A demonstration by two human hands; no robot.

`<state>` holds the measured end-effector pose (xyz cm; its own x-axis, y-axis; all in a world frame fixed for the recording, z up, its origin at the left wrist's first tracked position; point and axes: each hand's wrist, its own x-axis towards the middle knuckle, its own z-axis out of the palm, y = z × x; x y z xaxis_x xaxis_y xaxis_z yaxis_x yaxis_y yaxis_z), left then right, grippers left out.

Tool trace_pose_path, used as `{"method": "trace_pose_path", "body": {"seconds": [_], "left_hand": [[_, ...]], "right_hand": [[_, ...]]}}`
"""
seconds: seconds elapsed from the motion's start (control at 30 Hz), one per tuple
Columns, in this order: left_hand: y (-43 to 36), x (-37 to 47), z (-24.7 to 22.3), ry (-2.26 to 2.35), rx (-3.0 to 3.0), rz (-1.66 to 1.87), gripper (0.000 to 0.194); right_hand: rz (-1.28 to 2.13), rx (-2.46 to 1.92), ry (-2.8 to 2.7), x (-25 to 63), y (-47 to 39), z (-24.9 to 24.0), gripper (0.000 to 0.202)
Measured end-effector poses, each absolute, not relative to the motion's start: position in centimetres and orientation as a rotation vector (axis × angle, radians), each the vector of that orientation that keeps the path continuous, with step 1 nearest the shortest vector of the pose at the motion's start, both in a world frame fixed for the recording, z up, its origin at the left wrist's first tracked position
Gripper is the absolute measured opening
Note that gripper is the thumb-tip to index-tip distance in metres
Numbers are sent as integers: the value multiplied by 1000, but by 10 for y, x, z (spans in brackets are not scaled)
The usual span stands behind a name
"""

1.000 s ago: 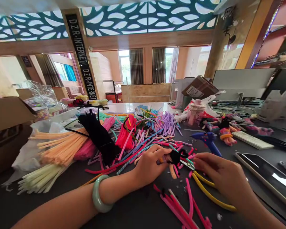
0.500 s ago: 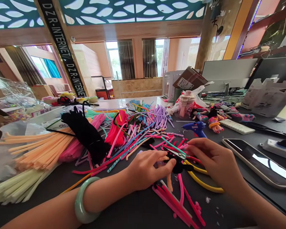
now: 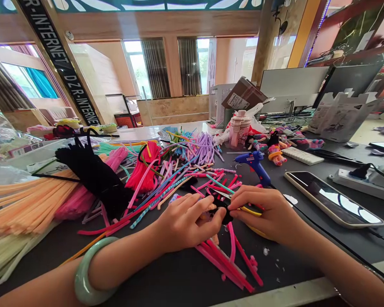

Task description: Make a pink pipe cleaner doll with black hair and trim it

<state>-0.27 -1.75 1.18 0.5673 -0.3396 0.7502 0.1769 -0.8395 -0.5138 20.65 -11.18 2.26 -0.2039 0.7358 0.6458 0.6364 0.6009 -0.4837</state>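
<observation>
My left hand [image 3: 187, 221], a pale green bangle on its wrist, is closed around a small fuzzy doll made of pipe cleaners. The doll's black fuzzy part [image 3: 223, 209] shows between my hands, while most of its peach body is hidden by my left fingers. My right hand [image 3: 264, 211] pinches the edge of that black part between thumb and fingertips. A hand tool with yellow handles [image 3: 259, 231] lies beneath my right hand, partly covered. Loose pink pipe cleaners [image 3: 225, 264] lie on the dark table just below the doll.
Bundles of black [image 3: 94, 179], peach [image 3: 28, 209] and red pipe cleaners [image 3: 143, 172] lie at left and centre. A blue glue gun [image 3: 255, 165] and a phone [image 3: 333, 198] are beyond my right hand. Finished dolls [image 3: 277, 149] and a pink bottle [image 3: 239, 130] stand farther back.
My right hand has moved in from above the yellow-handled tool and now grips the black part of the doll. The view has turned slightly right and down.
</observation>
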Motion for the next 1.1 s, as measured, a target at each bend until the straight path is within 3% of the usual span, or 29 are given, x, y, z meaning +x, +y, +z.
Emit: {"method": "trace_pose_path", "body": {"seconds": [0.23,0.43,0.57,0.87,1.1], "left_hand": [[-19,-4,13,147,-2244,-1163,18],[-19,-6,17,135,-2327,-1171,14],[-15,-9,12,51,-2434,-1191,22],[-13,-7,12,-189,-2765,-1632,24],[-25,1,9,-750,-3191,-2111,33]], "right_hand": [[250,-1324,-1942,196,-118,29,21],[419,-1330,-1371,204,-113,31,45],[411,-1361,-1248,212,-111,32,61],[316,-1465,-1172,209,-113,33,42],[206,-1518,-1344,198,-118,32,34]]}}
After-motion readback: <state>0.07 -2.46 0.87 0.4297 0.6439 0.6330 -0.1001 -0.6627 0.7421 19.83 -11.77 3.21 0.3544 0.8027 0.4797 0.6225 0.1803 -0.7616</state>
